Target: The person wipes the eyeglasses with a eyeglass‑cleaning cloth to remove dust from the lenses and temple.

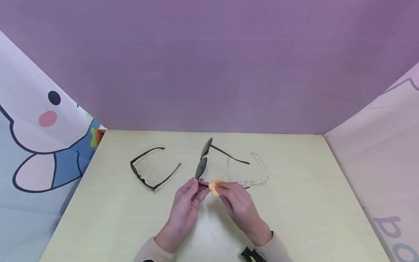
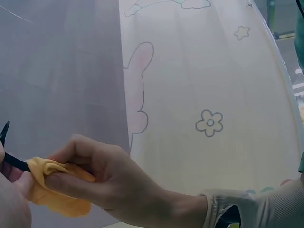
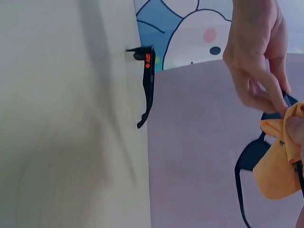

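A pair of dark sunglasses (image 1: 202,167) is held up over the table, lenses toward the left and one temple pointing right. My left hand (image 1: 186,203) pinches the sunglasses by the hinge end of the nearer temple. Wrapped around that same temple is an orange cloth (image 1: 215,186), which my right hand (image 1: 240,205) pinches between thumb and fingers. In the left wrist view the cloth (image 2: 59,187) folds over the dark temple, close beside the left fingertips. The right wrist view shows the cloth (image 3: 280,164) hanging loosely in front of a dark lens (image 3: 254,154).
Black-framed glasses (image 1: 142,174) lie with temples spread on the pale table (image 1: 98,218), left of the hands. Clear thin-framed glasses (image 1: 258,182) lie behind the right hand. A purple panel (image 1: 209,72) rises at the back, with printed curtains (image 1: 376,145) at both sides.
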Action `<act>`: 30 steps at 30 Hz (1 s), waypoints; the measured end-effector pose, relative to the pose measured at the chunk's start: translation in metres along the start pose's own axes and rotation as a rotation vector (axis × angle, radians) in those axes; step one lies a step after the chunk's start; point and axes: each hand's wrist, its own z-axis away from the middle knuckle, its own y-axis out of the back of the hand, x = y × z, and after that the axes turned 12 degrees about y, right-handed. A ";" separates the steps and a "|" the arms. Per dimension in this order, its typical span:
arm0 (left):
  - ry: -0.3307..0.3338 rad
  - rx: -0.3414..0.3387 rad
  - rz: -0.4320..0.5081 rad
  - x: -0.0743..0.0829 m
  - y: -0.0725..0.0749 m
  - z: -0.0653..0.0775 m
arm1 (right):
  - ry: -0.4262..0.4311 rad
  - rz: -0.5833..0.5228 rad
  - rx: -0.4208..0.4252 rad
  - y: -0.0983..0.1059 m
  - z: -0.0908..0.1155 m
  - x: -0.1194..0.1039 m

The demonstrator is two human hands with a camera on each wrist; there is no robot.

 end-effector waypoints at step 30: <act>0.012 0.039 0.036 0.008 -0.003 0.003 | 0.122 0.108 -0.033 0.007 0.008 0.011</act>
